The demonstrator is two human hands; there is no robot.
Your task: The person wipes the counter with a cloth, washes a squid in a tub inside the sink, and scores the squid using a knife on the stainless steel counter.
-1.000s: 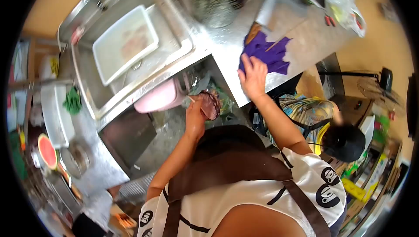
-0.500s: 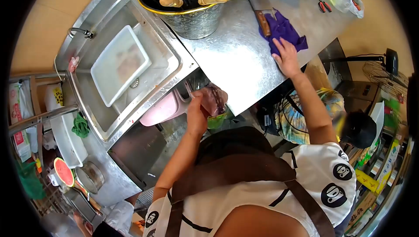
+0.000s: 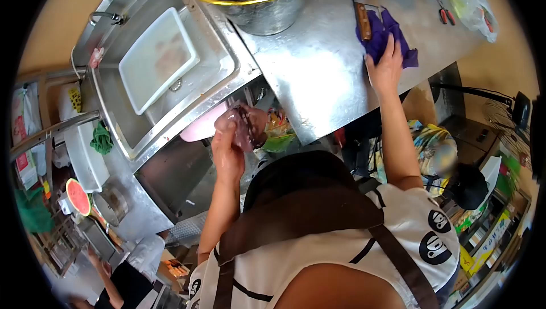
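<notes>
My left hand (image 3: pixel 227 152) is closed around a clear plastic bag (image 3: pixel 250 130) with something dark red in it, held over the gap between sink and counter. What the bag contains I cannot make out. At the counter, my right hand (image 3: pixel 388 70) rests against the near edge of a crumpled purple cloth (image 3: pixel 398 36), its fingers stretched out and the thumb apart. A knife with a brown wooden handle (image 3: pixel 363 21) lies at the cloth's left side. Below the bag, a green-rimmed bin (image 3: pixel 278 143) shows litter inside.
A steel sink (image 3: pixel 219 75) on the left holds a white tray (image 3: pixel 133 90). At the top stands a metal bucket (image 3: pixel 264 19) of wooden-handled tools. Red-handled scissors (image 3: pixel 446 17) lie by a plastic bag. One person crouches at right; another is at lower left.
My left hand has moved left and slightly up with the plastic bag, away from over the bin. My right hand stays at the cloth. The view has shifted a little.
</notes>
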